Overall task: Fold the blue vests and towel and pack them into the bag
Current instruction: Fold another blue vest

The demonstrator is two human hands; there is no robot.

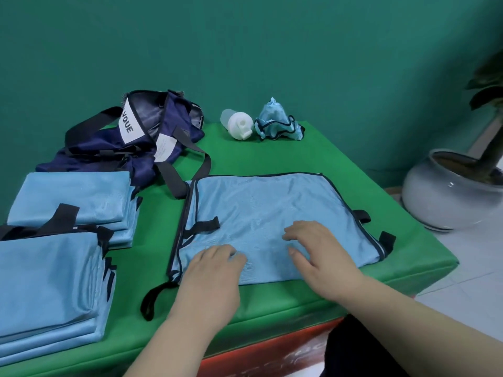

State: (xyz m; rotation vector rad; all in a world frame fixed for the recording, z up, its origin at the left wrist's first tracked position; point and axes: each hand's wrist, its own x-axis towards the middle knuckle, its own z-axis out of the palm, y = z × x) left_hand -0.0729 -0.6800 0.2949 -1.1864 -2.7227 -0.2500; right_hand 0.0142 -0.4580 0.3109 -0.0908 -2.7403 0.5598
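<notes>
Head view: blue vest point(258, 213) lies flat mid-counter point(272, 156). Left hand point(209, 270) and right hand point(318, 254) rest on it, fingers point(299, 231) loosely spread, gripping nothing. Step, probably: smoothing before folding. Next: pinch an edge, fold over. Bag point(130, 140) behind; folded stack point(54, 281) left.

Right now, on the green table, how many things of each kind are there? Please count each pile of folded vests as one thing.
Piles of folded vests: 2
Vest spread flat: 1
Crumpled blue cloth: 1
Bag: 1
Bottle: 1
Total: 6
</notes>
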